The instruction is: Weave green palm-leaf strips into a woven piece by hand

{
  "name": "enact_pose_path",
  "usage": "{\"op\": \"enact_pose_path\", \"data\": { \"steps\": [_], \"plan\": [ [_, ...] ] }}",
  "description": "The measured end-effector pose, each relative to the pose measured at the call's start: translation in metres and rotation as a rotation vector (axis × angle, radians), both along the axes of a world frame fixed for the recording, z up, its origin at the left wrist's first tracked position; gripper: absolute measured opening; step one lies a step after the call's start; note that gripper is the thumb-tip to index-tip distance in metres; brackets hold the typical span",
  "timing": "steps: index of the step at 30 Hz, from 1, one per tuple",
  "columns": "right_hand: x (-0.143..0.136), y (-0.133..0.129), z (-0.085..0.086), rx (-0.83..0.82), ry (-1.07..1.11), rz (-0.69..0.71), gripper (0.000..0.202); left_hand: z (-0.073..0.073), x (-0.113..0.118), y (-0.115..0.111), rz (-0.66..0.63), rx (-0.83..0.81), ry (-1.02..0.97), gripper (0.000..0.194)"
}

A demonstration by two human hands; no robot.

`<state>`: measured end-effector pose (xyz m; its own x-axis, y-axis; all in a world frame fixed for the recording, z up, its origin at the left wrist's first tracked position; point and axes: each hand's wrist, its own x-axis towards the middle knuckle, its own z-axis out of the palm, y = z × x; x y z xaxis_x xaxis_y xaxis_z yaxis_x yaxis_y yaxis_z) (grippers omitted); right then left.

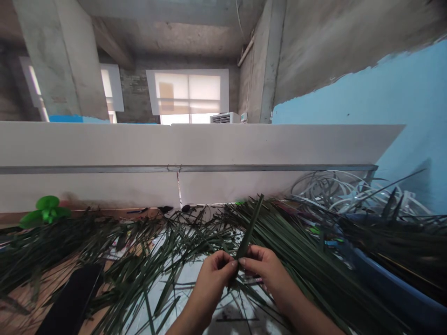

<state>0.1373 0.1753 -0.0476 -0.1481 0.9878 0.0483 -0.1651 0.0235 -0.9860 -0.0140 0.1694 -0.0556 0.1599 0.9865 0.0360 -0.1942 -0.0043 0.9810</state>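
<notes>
A long green leaf strip (252, 226) stands tilted up and to the right between my two hands. My left hand (217, 271) pinches its lower end between thumb and fingertips. Close beside it, my right hand (262, 264) pinches the same leaf, the two thumbs almost touching. The leaf's lowest part is mostly hidden by my fingers. Below the hands lies a white work surface (195, 270) strewn with cut leaf strips (164, 260). Along the right runs a thick bundle of long green leaves (296, 251).
A black flat object (71, 300) lies at the lower left, and a green plastic fan-shaped thing (48, 211) stands behind it. At right, a blue tub (391, 274) holds dark leaves, with coiled pale strips (335, 190) behind. A white partition (244, 144) closes off the back.
</notes>
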Motion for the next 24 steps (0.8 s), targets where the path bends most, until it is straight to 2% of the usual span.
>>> {"op": "enact_pose_path", "data": {
  "steps": [7,15,19,24],
  "plan": [
    [-0.001,0.001,-0.003,-0.019,0.011,0.009,0.016,-0.002,0.005,-0.002,0.017,-0.018,-0.067,0.035],
    [-0.002,0.003,-0.006,0.019,0.001,-0.005,0.016,-0.006,0.007,-0.001,0.031,0.005,-0.034,0.034],
    [-0.004,0.001,-0.003,0.05,-0.01,-0.035,0.01,-0.011,0.009,-0.003,0.089,0.128,0.12,0.027],
    [-0.009,-0.003,-0.003,0.083,0.021,-0.066,0.007,-0.01,0.007,-0.013,0.2,0.288,0.369,0.017]
  ]
}}
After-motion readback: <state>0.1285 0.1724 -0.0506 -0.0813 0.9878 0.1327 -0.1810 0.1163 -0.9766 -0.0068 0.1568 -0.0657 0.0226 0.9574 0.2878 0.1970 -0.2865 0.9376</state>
